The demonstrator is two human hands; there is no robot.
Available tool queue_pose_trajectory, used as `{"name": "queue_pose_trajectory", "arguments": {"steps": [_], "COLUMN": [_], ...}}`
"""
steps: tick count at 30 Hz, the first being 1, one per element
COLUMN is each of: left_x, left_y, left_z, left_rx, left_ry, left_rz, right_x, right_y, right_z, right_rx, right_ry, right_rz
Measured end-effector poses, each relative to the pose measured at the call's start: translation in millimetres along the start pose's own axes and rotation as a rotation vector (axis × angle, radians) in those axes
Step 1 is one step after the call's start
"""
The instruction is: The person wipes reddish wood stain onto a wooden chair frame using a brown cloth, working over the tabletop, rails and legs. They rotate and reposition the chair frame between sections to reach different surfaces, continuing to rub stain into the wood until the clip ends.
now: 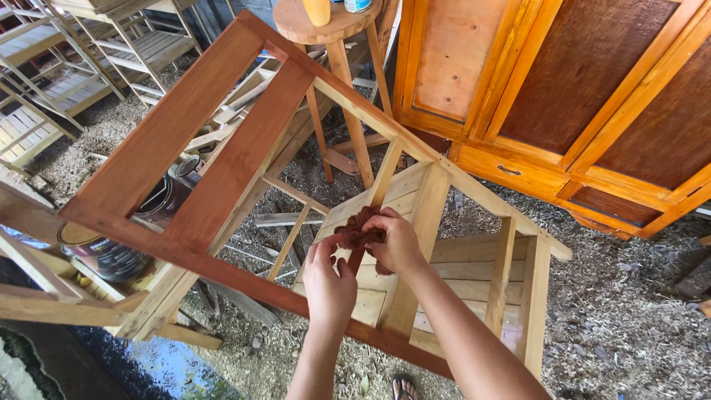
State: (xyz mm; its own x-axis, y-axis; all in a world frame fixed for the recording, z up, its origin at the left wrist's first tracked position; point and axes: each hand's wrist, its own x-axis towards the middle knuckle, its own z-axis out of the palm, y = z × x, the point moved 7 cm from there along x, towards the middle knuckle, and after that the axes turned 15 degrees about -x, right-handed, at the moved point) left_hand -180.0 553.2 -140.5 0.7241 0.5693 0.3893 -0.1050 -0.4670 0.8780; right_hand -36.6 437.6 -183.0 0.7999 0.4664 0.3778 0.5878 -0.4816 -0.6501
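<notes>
A person's right hand point(400, 241) grips a stain-darkened rag point(358, 231) against an upright slat of a wooden frame point(222, 174); the slat runs away from the viewer. The left hand point(328, 285), fingers curled closed beneath, touches the rag's lower edge.

One view only, from the camera on your head, tilted steeply down and a bit forward over your own arms. Close range: your left hand point(328, 285) and right hand point(398, 241) sit low of centre, forearms running out the bottom edge. The rag point(358, 230) they pinch marks the middle of the view. Beyond the grip the view reaches the stool point(326, 30) at the top edge; right of it, the cabinet point(563, 96); below it, a sandalled foot point(406, 387).
</notes>
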Motion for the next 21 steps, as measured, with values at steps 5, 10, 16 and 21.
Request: {"name": "queue_pose_trajectory", "arguments": {"steps": [5, 10, 16, 21], "left_x": [26, 60, 90, 93], "left_y": [-9, -17, -57, -107], "left_z": [36, 71, 113, 128], "left_rx": [-0.003, 0.03, -0.016, -0.127], "left_ry": [-0.068, -0.129, -0.14, -0.059], "left_rz": [-0.01, 0.07, -0.113, -0.377], "right_x": [53, 119, 153, 148], "right_y": [41, 86, 108, 108], "right_z": [-20, -39, -47, -49], "right_rx": [-0.105, -0.202, -0.235, -0.21], "right_ry": [0.208, 0.384, 0.476, 0.511], "right_rz": [0.037, 0.071, 0.224, 0.115]}}
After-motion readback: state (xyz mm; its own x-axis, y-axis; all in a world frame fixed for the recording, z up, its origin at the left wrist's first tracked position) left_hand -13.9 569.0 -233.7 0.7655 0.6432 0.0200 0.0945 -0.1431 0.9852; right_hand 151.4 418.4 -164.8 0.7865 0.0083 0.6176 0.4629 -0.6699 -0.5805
